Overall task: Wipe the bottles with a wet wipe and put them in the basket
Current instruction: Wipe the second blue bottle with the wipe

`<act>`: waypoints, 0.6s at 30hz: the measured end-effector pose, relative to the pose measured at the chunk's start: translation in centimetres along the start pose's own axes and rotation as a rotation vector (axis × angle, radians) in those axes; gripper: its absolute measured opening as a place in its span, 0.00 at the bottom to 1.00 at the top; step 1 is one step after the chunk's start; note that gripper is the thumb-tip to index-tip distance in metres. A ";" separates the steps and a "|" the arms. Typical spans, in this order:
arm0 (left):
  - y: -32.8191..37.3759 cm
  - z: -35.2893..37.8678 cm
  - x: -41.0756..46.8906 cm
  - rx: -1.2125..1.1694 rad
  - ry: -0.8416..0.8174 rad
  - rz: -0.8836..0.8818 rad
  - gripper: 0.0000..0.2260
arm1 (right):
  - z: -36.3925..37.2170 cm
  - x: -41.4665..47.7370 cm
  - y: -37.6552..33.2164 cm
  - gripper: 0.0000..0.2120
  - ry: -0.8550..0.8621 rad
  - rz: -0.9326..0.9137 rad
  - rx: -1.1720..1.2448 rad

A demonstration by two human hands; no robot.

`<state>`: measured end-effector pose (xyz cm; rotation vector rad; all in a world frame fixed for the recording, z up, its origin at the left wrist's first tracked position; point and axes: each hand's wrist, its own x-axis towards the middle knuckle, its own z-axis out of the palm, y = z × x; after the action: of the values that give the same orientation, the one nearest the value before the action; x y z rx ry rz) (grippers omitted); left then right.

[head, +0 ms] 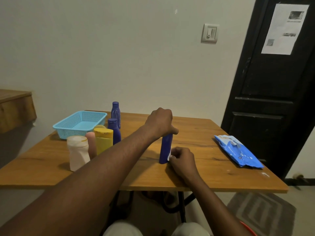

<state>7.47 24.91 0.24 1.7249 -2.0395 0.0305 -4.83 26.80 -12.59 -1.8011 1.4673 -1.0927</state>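
bottle (165, 147) top hidden under left hand (159, 122), wipe (169, 157) mostly inside right hand (183, 161)

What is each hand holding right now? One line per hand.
Left hand: grips the top of the bottle.
Right hand: pinches the wipe against the bottle's lower side.

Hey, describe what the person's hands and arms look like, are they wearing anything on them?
Nothing worn that shows. The left hand and right hand are bare, with no gloves, rings or watch visible. Both forearms are uncovered up to the frame's edge; no sleeve comes into view.
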 end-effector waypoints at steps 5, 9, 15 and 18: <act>0.2 -0.1 0.0 -0.010 0.002 -0.013 0.12 | -1.2 0.5 -1.6 0.12 0.151 -0.074 0.231; 0.1 0.0 0.0 -0.014 0.004 -0.025 0.13 | -1.5 1.3 -2.3 0.14 0.047 -0.036 0.298; 0.0 -0.1 -0.2 -0.006 0.009 -0.006 0.14 | -1.1 0.1 -0.9 0.11 -0.115 0.039 0.263; -0.3 -0.1 -0.2 -0.022 -0.004 0.022 0.15 | -0.6 0.0 -0.5 0.06 0.023 0.064 0.228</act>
<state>7.79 25.06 0.22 1.6913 -2.0540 0.0117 -5.11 27.00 -11.87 -1.5785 1.3441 -1.1991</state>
